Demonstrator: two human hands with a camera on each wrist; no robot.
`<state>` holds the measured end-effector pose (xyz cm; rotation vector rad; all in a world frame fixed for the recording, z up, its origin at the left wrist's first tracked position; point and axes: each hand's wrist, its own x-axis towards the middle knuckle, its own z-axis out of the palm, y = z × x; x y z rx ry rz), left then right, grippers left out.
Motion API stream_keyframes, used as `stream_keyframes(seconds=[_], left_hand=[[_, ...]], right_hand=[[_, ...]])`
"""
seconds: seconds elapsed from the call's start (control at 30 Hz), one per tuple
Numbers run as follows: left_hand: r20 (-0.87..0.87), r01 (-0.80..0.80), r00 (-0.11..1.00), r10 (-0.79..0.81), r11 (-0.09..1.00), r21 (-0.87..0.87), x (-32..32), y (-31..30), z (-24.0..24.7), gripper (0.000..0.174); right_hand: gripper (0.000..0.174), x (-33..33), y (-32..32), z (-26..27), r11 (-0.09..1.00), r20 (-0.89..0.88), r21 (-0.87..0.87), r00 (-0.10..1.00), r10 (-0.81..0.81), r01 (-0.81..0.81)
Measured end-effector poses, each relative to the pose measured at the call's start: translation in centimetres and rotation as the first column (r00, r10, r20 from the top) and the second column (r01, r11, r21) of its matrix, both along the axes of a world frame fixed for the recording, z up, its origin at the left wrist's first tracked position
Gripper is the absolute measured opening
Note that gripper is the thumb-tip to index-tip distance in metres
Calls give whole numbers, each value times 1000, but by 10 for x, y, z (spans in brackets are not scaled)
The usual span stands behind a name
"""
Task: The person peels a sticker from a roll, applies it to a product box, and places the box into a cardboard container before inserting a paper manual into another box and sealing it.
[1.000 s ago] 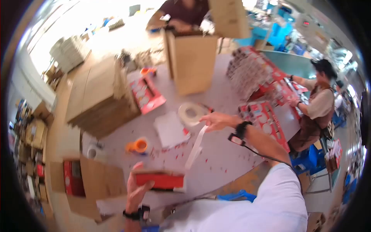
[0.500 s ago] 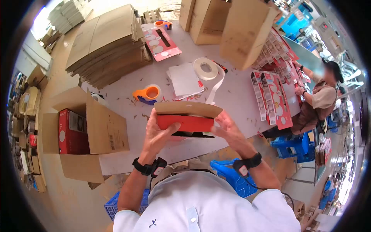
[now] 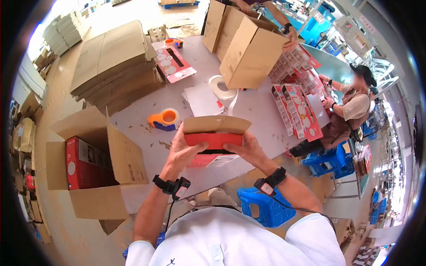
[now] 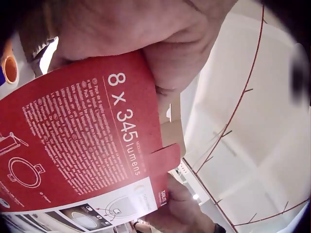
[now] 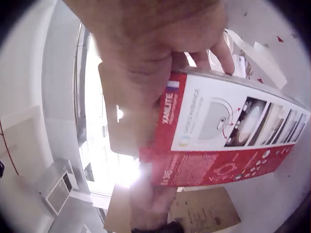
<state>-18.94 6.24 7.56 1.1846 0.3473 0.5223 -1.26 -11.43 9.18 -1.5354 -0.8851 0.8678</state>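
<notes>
A red printed carton [image 3: 214, 141] is held in front of the body, its brown inner flap [image 3: 217, 124] standing up along the far side. My left hand [image 3: 179, 151] grips the left end, thumb lying on the red front flap. At the other end, my right hand [image 3: 249, 150] holds the carton with its thumb pressed on the same flap. The left wrist view shows the carton's side [image 4: 82, 131] with "8 x 345 lumens" on it. In the right wrist view, fingers wrap over the edge of the white and red panel [image 5: 218, 121].
A tape roll [image 3: 214, 83] and white sheets [image 3: 199, 101] lie beyond the carton, with an orange tape dispenser [image 3: 155, 119] to their left. An open cardboard box [image 3: 128, 155] stands at left, below stacked flat cardboard [image 3: 111, 57]. Two people work at the far and right sides.
My right hand, which was drawing a tape strip near the roll, came back to the carton, and its thumb moved onto the red flap. My left hand kept its hold throughout.
</notes>
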Motion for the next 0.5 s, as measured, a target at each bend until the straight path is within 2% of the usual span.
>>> stream_keyframes(seconds=[0.1, 0.2, 0.3, 0.4, 0.5], left_hand=[[9, 9, 1000, -9, 999, -34, 1, 1, -4, 60], [42, 20, 999, -17, 996, -82, 0, -1, -6, 59], [82, 45, 996, -35, 991, -125, -1, -2, -3, 59], [41, 49, 998, -46, 995, -91, -1, 0, 1, 60], [17, 80, 997, -80, 996, -24, -1, 4, 4, 62]], right_hand=[[67, 8, -4, 8, 994, -87, -27, 991, 106, -109], [67, 12, -12, 23, 993, -234, -73, 970, 69, -88], [68, 2, -14, 16, 998, -315, -47, 949, 25, -42], [65, -9, -13, 0, 997, -294, 31, 954, -56, 68], [63, -4, -12, -9, 998, -225, 52, 974, -18, 31]])
